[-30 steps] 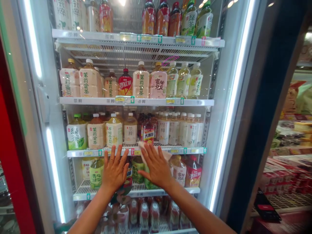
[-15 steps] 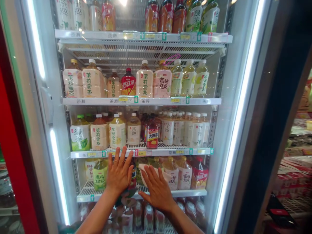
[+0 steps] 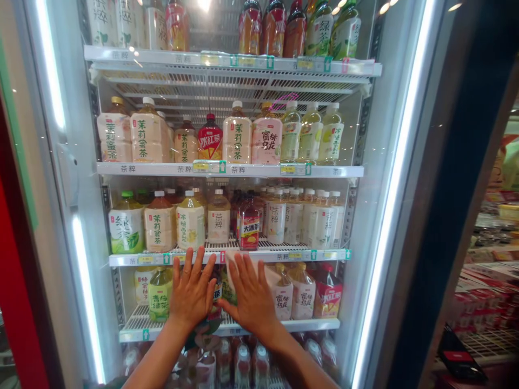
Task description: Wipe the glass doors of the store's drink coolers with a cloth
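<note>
Both of my hands are raised against the glass door (image 3: 227,183) of a lit drinks cooler. My left hand (image 3: 192,292) lies flat with its fingers spread, and holds nothing. Beside it my right hand (image 3: 253,297) presses a thin pale cloth (image 3: 272,275) flat to the glass, fingers stretched over it. Most of the cloth is hidden under that hand. Behind the glass, near my left hand, stands a green tea bottle (image 3: 159,297). Pink-labelled bottles (image 3: 303,294) are to the right of my right hand.
White wire shelves with price strips (image 3: 231,170) hold several rows of bottles. Light tubes run down the left (image 3: 87,297) and right (image 3: 389,216) sides. A dark frame (image 3: 441,189) borders the right. Packaged goods (image 3: 478,302) and a black object with a red patch (image 3: 460,354) lie beyond.
My right hand has slid up and to the left with the cloth, closer to my left hand. The left hand stays flat on the glass. The view has shifted slightly.
</note>
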The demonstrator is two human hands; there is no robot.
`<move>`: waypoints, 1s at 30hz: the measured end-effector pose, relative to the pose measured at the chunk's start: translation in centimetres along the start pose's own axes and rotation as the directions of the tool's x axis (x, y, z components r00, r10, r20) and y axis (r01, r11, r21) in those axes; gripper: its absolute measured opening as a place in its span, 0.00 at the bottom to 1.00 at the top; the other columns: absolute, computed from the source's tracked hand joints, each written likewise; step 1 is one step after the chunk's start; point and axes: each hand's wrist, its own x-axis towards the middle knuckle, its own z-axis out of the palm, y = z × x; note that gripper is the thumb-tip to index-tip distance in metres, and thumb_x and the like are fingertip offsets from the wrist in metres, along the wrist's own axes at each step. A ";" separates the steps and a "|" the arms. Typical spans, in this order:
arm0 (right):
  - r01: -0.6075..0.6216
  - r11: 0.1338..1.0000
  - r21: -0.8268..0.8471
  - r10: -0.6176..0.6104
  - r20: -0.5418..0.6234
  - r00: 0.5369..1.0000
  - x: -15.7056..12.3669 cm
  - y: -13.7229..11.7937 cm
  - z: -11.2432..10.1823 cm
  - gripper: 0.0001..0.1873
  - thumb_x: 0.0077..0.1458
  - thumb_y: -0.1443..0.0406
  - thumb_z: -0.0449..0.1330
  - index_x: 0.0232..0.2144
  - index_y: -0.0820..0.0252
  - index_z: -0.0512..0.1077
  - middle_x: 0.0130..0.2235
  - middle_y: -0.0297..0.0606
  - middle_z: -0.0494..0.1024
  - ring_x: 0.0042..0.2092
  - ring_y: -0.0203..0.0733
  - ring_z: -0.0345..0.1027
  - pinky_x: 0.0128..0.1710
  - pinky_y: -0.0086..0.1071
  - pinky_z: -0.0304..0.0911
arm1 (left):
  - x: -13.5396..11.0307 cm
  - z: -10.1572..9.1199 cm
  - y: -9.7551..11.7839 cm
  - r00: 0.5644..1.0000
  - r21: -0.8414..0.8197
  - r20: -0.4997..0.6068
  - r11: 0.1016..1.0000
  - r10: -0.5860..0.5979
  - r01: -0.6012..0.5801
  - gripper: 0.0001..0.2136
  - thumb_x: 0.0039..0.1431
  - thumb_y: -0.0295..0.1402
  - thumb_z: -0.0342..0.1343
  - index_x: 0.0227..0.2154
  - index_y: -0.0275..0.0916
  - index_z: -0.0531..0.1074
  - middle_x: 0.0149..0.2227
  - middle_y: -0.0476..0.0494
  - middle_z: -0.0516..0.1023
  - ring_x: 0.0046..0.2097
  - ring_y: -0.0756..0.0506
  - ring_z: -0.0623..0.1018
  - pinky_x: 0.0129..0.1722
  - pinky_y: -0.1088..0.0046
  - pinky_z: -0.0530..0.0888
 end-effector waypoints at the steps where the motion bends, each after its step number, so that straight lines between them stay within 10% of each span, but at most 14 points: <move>1: 0.044 0.999 0.015 -0.044 0.012 0.999 -2.6 -1.0 0.5 0.50 0.63 0.42 0.55 0.73 0.68 0.48 0.74 0.49 0.50 0.76 0.55 0.28 0.75 0.54 0.24 | 0.0 0.0 0.0 1.000 -0.001 0.001 1.000 0.000 0.000 0.32 0.68 0.36 0.51 0.72 0.46 0.48 0.75 0.46 0.44 0.76 0.39 0.43 0.75 0.50 0.39; 5: 0.148 0.988 0.036 -0.149 0.040 0.988 -6.3 -1.5 0.9 0.42 0.64 0.44 0.55 0.70 0.62 0.58 0.72 0.40 0.56 0.76 0.51 0.32 0.76 0.50 0.24 | 0.0 -0.1 0.0 1.000 -0.005 -0.001 1.000 0.001 -0.001 0.32 0.68 0.36 0.50 0.72 0.45 0.48 0.75 0.45 0.45 0.76 0.39 0.44 0.75 0.50 0.39; 14: -0.170 0.985 -0.001 0.169 -0.120 0.978 11.2 7.6 -3.5 0.51 0.67 0.42 0.46 0.74 0.66 0.26 0.76 0.49 0.33 0.76 0.56 0.24 0.73 0.61 0.32 | -0.1 -0.1 0.1 1.000 -0.012 -0.005 1.000 -0.003 0.003 0.32 0.68 0.36 0.52 0.72 0.46 0.49 0.75 0.45 0.46 0.76 0.39 0.44 0.75 0.50 0.39; 17: -0.127 0.992 -0.009 0.125 -0.106 0.986 8.6 5.9 -2.5 0.52 0.67 0.41 0.45 0.74 0.68 0.29 0.75 0.49 0.35 0.76 0.56 0.24 0.73 0.60 0.28 | -0.1 0.0 0.1 1.000 -0.013 -0.011 1.000 -0.003 0.002 0.32 0.68 0.36 0.51 0.72 0.45 0.50 0.75 0.45 0.46 0.76 0.38 0.45 0.75 0.50 0.39; 24: 0.108 0.993 0.055 -0.108 -0.010 0.994 -7.4 -1.4 0.9 0.44 0.67 0.46 0.52 0.73 0.67 0.48 0.73 0.43 0.50 0.76 0.51 0.31 0.75 0.50 0.26 | 0.0 0.0 0.0 1.000 -0.010 -0.015 1.000 0.008 -0.008 0.31 0.69 0.36 0.50 0.72 0.44 0.50 0.75 0.46 0.44 0.76 0.38 0.44 0.75 0.50 0.39; 27: 0.106 0.993 0.045 -0.106 0.002 0.994 -6.1 -0.3 0.1 0.44 0.67 0.47 0.52 0.73 0.67 0.47 0.74 0.44 0.50 0.76 0.51 0.31 0.75 0.50 0.25 | -0.1 0.0 0.0 1.000 -0.018 -0.009 1.000 0.008 -0.008 0.31 0.69 0.36 0.50 0.72 0.44 0.50 0.75 0.46 0.45 0.76 0.38 0.44 0.75 0.50 0.39; 30: -0.043 0.999 0.000 0.043 -0.053 0.998 1.4 4.1 -1.9 0.47 0.68 0.46 0.49 0.74 0.70 0.37 0.75 0.50 0.41 0.76 0.54 0.28 0.74 0.54 0.28 | -0.1 -0.1 0.0 1.000 -0.022 -0.013 1.000 0.007 -0.007 0.31 0.69 0.36 0.50 0.72 0.45 0.50 0.75 0.46 0.45 0.76 0.38 0.44 0.74 0.49 0.39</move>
